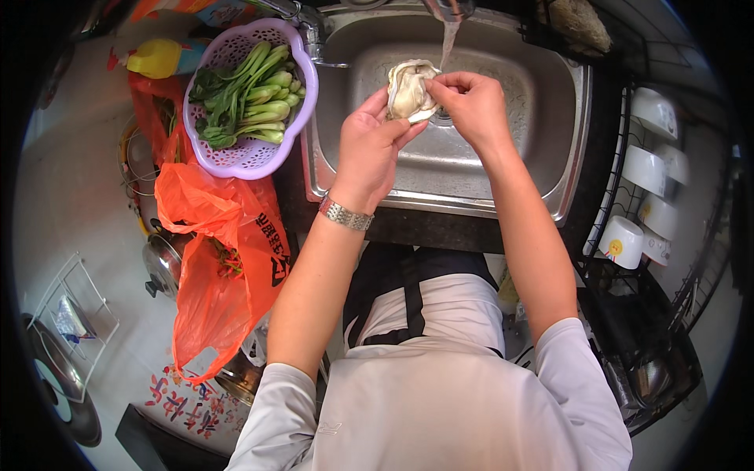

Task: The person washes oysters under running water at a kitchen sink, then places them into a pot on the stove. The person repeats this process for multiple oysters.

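Note:
My left hand [374, 144], with a metal watch band at the wrist, holds an opened oyster on its half shell [410, 93] from below and the left side. The pale oyster meat faces up. The thumb and fingertips of my right hand [471, 103] pinch at the right edge of the oyster. Both hands are above the stainless steel sink [436, 191]. Just behind the oyster, a stream of water [449, 44] runs down from the faucet [450, 9] at the top. Part of the sink drain [442, 119] shows beneath my hands.
Left of the sink, a purple plastic basket [306, 112] holds leafy greens [259, 100]. Nearer me lies an orange plastic bag [230, 300], with a yellow bottle [154, 59] at the upper left. White bowls [621, 241] stand in a black wire rack [615, 159] on the right.

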A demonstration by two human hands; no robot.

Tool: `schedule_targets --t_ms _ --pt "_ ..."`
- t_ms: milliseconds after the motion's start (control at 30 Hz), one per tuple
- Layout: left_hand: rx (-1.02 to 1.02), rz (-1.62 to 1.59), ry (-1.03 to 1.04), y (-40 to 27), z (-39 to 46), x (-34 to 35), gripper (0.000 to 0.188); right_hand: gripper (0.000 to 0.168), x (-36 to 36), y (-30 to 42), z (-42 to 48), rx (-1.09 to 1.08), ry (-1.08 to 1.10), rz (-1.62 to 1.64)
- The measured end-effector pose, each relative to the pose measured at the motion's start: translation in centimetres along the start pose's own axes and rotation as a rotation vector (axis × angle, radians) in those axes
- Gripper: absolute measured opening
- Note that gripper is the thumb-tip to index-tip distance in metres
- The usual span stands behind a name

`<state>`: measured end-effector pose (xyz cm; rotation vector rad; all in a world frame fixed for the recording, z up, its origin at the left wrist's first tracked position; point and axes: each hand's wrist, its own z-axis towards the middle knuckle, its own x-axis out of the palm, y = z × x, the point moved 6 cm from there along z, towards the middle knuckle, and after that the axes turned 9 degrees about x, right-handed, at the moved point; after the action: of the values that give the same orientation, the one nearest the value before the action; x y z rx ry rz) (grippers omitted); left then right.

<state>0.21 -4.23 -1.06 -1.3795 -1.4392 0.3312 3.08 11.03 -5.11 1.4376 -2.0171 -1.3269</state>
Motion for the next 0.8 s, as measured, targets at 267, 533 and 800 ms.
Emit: schedule_targets --t_ms 267,533,800 --pt "0.004 -0.047 0.006 0.1 1.1 0.1 0.049 0.021 -0.3 2.0 -0.2 -0.255 -0.096 -0.232" --pt "-0.059 -0.082 0.058 -0.3 2.8 1.1 0.047 0.030 -1.7 1.9 2.2 -0.214 0.115 -0.143" --pt "-0.059 -0.109 0.057 0.1 2.6 1.0 0.046 0.025 -1.6 1.3 2.5 -0.213 0.136 -0.086"
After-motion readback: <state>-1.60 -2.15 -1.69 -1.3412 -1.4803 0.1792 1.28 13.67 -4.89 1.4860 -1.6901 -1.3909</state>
